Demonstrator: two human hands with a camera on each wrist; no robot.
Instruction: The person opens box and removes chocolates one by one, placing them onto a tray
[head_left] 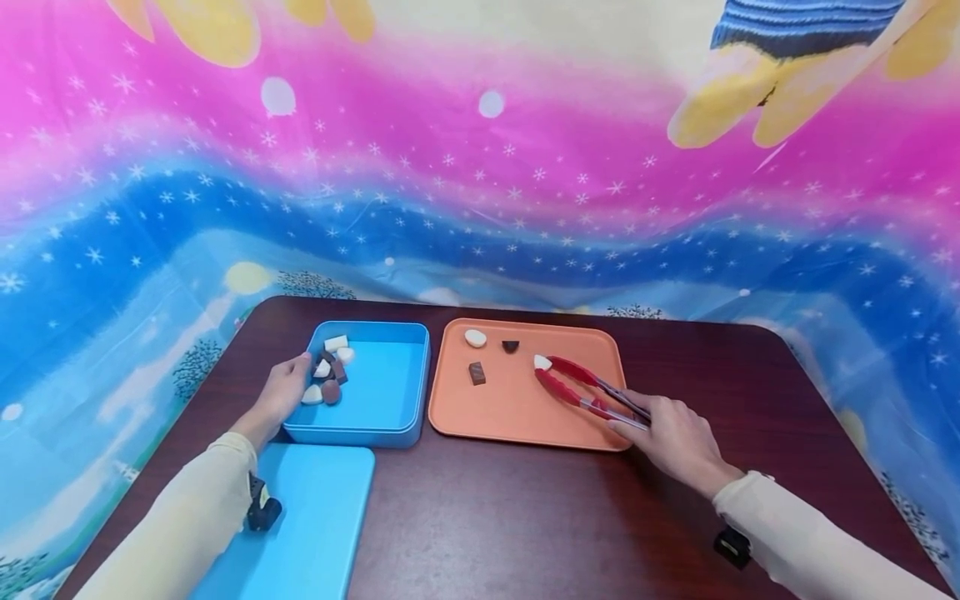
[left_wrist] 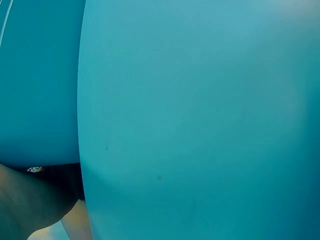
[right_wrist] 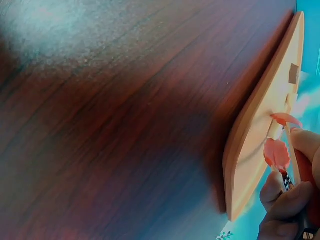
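The person's right hand (head_left: 678, 437) is closed around the handles of the red tongs (head_left: 588, 387), fingers curled on them. The tongs lie low over the orange tray (head_left: 525, 417), and their two red tips are a little apart, with a small white piece (head_left: 542, 362) just at the tips; I cannot tell if the tips already press it. This white piece is on the tray, toward its far right part. On the same tray, further left, there are a brown block (head_left: 477, 373), a dark small piece (head_left: 511, 346) and a white oval piece (head_left: 475, 337) near the far edge.

Left of the tray, just beside it, stands the blue box (head_left: 382, 392). The left hand (head_left: 283, 393) rests on the left wall of this box, the fingers relaxed and holding nothing. Inside the box, in its left part, several white and brown pieces (head_left: 330, 371) lie together. The blue lid (head_left: 315, 517) lies flat on the dark table (head_left: 525, 517), nearer to the person than the box.
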